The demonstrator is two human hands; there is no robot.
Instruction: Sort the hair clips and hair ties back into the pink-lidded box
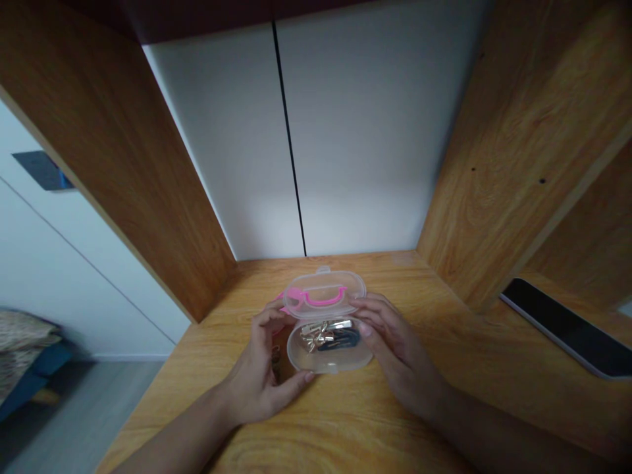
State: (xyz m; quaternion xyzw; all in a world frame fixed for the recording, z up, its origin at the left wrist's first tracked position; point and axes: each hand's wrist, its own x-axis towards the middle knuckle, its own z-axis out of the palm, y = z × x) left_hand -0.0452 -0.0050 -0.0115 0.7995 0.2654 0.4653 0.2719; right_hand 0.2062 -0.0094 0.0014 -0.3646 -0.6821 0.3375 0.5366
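Observation:
A small clear plastic box [330, 361] stands on the wooden desk with its lid [323, 284] swung up at the back; the lid carries a pink handle [323, 299]. Inside lie shiny metal hair clips [320, 334] and some dark hair clips [340, 340]. My left hand [264, 368] curls round the box's left side, its thumb at the front rim. From the right, my right hand [395, 349] grips the box, thumb over the rim and fingers near the lid. Something pink shows partly behind the lid's left side. Small dark loops [276, 359] beside my left palm are hard to make out.
A phone [567, 326] lies face up on the desk [375, 434] at the right. Wooden panels rise on the left [162, 197] and right [494, 164], with a white back panel [355, 151] between them.

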